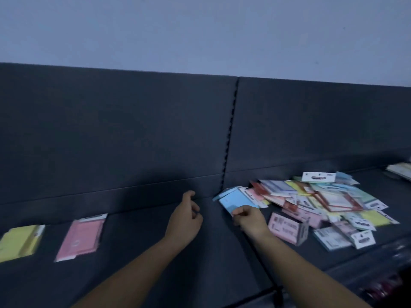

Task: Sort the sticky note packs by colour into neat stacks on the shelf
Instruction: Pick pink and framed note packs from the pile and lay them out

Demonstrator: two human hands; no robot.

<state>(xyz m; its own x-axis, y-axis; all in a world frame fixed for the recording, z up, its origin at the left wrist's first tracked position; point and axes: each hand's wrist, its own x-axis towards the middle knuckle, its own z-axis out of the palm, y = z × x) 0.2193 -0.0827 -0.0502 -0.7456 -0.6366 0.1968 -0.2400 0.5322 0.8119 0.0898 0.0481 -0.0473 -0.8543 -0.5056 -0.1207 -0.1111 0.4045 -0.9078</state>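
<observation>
- Yellow stack [20, 242] and pink stack [80, 236] begun at left; pile [322, 203] at right lay unsorted.
- Right hand [251, 218] pinched a blue pack [235, 200]; left hand [184, 218] was loosely curled, empty.

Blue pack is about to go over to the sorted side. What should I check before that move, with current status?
1. Right hand grips blue pack: ok, fingers pinch its near edge.
2. Single pack in grip: cannot tell, another blue edge shows behind it, blurred.
3. Left hand free: ok, loosely curled, holds nothing.
4. Blue stack started: not ok, only yellow stack and pink pack lie sorted.
5. Bare shelf beside pink pack for a new stack: ok.
</observation>
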